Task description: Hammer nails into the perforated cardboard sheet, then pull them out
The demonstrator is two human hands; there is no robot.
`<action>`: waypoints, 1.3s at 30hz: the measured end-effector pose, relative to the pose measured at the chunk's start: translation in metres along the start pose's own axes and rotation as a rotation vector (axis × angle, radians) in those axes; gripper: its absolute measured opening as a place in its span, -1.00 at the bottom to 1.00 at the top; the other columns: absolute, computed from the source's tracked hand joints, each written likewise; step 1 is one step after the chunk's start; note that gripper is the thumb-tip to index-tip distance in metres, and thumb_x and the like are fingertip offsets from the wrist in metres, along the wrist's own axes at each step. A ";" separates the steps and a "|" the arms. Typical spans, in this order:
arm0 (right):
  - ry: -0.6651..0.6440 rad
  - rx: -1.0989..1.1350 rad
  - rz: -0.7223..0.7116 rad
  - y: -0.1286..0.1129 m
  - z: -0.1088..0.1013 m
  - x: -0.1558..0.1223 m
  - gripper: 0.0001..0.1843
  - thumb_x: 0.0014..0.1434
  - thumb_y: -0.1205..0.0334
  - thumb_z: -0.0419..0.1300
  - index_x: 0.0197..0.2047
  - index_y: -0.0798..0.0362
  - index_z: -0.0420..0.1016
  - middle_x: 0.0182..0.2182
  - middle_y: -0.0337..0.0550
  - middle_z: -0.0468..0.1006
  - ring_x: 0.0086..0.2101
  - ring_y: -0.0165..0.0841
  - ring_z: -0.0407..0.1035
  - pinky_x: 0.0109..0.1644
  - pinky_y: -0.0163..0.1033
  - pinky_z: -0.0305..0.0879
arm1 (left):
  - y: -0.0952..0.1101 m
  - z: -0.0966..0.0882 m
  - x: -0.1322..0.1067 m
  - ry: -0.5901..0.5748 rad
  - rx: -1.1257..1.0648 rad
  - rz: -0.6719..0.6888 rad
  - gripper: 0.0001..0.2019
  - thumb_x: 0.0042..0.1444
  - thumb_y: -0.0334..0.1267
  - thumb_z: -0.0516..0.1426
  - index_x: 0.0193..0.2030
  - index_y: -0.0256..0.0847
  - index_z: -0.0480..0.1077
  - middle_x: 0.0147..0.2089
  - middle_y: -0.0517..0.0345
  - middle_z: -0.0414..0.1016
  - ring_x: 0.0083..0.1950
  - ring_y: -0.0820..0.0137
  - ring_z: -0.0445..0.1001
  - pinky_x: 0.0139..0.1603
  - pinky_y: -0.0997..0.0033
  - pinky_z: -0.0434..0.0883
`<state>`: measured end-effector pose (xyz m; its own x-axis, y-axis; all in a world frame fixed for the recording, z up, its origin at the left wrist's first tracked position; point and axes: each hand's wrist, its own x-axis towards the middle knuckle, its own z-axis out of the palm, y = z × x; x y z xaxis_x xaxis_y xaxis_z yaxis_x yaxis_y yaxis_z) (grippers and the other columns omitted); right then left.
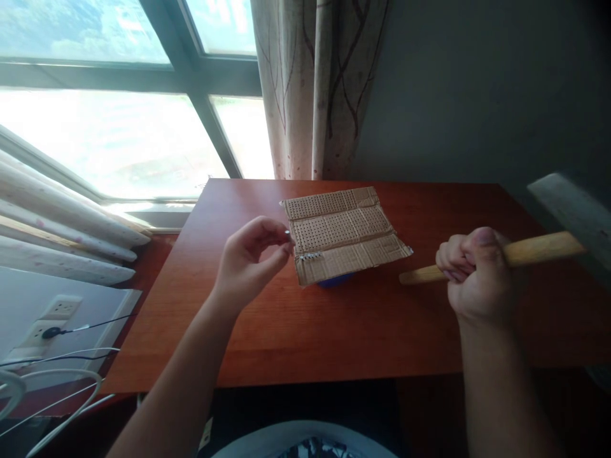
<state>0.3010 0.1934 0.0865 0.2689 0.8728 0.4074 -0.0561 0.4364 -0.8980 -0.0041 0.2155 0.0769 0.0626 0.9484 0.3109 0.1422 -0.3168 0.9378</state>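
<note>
A piece of brown cardboard full of small punched holes lies on the red-brown wooden table, resting on something blue. My left hand hovers at the cardboard's left edge, thumb and forefinger pinched on a small nail. A short row of nails stands in the cardboard's near left corner. My right hand is a fist round the wooden handle of a hammer, held right of the cardboard; its grey metal head is raised at the far right.
A window and a patterned curtain stand behind the table, a grey wall to the right. Wall sockets with a plugged cable and white wires are at lower left, beyond the table's left edge.
</note>
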 end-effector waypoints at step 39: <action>0.041 -0.008 -0.016 -0.002 -0.001 -0.002 -0.46 0.27 0.07 0.21 -0.64 0.01 0.08 -0.75 -0.42 -0.04 -0.74 -0.54 -0.10 -0.63 -0.24 -0.27 | -0.017 0.041 0.007 -0.011 0.373 0.190 -0.95 0.08 -0.37 0.22 -0.31 -0.17 0.50 -0.32 0.19 0.59 -0.26 0.36 0.54 -0.17 0.37 0.44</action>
<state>0.3014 0.1905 0.0873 0.3091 0.8557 0.4150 -0.0439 0.4487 -0.8926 0.0345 0.2266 0.0565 0.1327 0.8728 0.4696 0.4750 -0.4718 0.7428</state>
